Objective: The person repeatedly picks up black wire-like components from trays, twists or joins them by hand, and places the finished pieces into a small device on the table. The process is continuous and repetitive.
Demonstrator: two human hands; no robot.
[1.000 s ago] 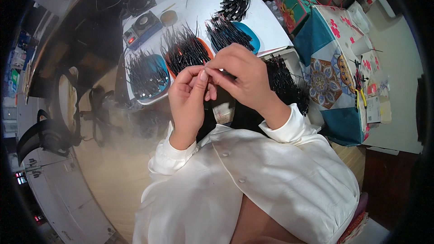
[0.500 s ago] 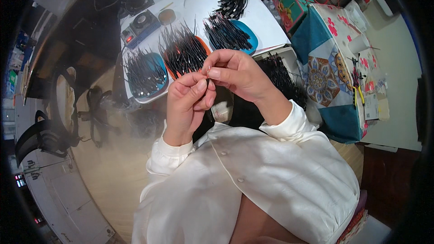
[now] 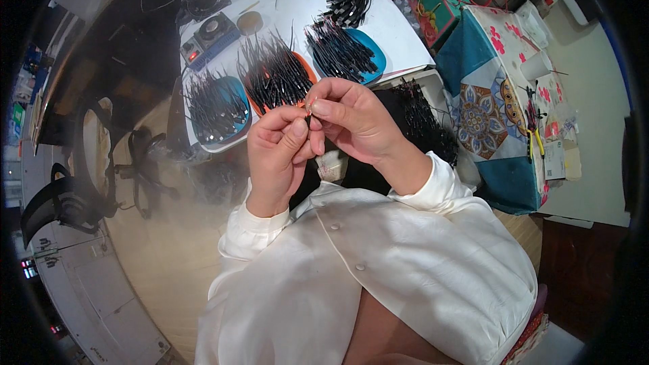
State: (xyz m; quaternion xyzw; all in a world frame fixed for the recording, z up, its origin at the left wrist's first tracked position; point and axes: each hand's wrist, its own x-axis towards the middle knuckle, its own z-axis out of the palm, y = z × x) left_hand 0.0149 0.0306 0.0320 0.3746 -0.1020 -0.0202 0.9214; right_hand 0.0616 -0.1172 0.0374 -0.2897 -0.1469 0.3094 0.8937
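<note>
Both hands meet in front of my chest over a short black cable (image 3: 309,120). My left hand (image 3: 278,152) pinches its dark sheath between thumb and fingers. Fine wire ends at its tip are pinched by my right hand (image 3: 362,120), thumb against curled forefinger; the fingers hide most of them. Just beyond the hands, an orange tray (image 3: 305,66) is heaped with black cables. To its left stands a blue tray (image 3: 239,89) of similar cables, and to its right another blue tray (image 3: 374,49) is also piled with them.
More black cables (image 3: 348,7) lie in a bundle at the white table's (image 3: 399,37) far side. A small device with a red light (image 3: 194,56) stands far left. Right of me are a cloth-covered surface (image 3: 476,74), yellow-handled pliers (image 3: 534,140) and a white cup (image 3: 536,65).
The hands have shifted only slightly, and the black cable now stands a little more visibly between the fingertips. Both pinches hold.
</note>
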